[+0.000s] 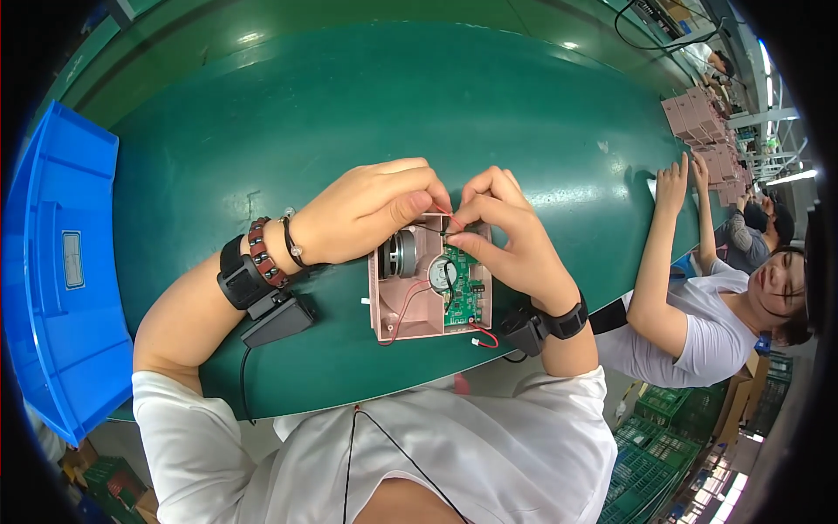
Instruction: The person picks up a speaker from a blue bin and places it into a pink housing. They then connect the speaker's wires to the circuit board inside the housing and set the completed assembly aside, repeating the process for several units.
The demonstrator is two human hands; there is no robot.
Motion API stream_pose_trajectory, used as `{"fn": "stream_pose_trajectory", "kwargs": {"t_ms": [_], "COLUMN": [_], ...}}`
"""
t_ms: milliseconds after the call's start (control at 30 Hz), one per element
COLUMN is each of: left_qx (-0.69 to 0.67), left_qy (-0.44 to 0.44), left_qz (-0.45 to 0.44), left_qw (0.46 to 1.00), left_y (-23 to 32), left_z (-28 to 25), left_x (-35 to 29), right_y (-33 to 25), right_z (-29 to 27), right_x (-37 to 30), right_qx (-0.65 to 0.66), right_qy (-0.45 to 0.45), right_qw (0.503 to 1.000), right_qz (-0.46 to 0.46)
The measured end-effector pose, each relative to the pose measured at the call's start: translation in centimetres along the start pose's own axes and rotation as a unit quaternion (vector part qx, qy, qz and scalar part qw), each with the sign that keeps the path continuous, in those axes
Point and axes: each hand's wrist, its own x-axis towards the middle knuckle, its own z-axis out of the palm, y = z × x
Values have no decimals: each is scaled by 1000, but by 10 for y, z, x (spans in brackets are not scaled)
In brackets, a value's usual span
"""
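A pink plastic housing (414, 325) lies open side up on the bench. Inside it are a round speaker (399, 255), a green circuit board (471, 294) and a round silvery part (443, 273). My left hand (380, 208) reaches over the far edge of the housing, its thumb and fingers pinched on a thin red wire (443, 210). Close beside it my right hand (506, 229) is closed over the board's far end, pinching the wires there. The fingers partly hide the wire ends. A red lead with a white plug (477, 341) hangs out at the near right corner.
A large blue bin (65, 262) stands at the left on the green bench (288, 96). Wrist-worn devices with a black box (279, 321) and cable sit near my forearms. At right a co-worker (690, 332) reaches toward stacked pink housings (698, 118). Green crates (646, 454) stand below.
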Motion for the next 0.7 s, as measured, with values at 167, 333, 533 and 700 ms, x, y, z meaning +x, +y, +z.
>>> {"fn": "stream_pose_trajectory", "kwargs": {"t_ms": [167, 333, 533, 700], "left_qx": [47, 57, 65, 67], "left_qy": [-6, -2, -2, -3], "left_qz": [6, 4, -1, 0], "left_qw": [999, 998, 998, 998], "left_y": [-2, -1, 0, -1], "left_z": [0, 0, 2, 2], "left_x": [0, 0, 0, 0], "right_y": [2, 0, 1, 0], "right_z": [-1, -1, 1, 0], "right_x": [-2, -2, -2, -2], "right_qx": [27, 27, 14, 27], "right_qy": [-8, -12, -2, -9], "right_qw": [1000, 999, 1000, 1000], "right_qz": [6, 22, -2, 9]}}
